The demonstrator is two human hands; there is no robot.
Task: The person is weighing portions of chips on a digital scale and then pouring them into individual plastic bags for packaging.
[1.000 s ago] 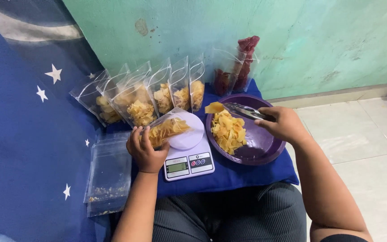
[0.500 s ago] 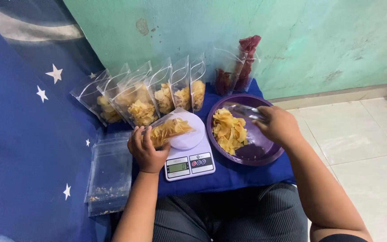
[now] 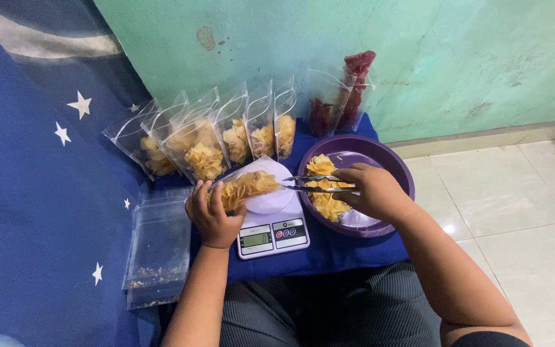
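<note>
On the white scale (image 3: 271, 215), mid-fill: clear pouch (image 3: 242, 187) of yellow chips tilted, steadied by left hand (image 3: 212, 215) closed round its near end.
Right hand (image 3: 372, 191) clamped on metal tongs (image 3: 313, 184), tips at pouch mouth, seemingly narrow; load at tips unclear. Likely next: easing chips inside without spilling. Purple bowl (image 3: 390, 209) of chips right of scale; filled pouches (image 3: 220, 138) in a row just beyond, crowding the far side; empty bags (image 3: 157, 247) left.

Chip-filled clear pouch (image 3: 244, 187) tilted on scale (image 3: 271, 226)
</note>
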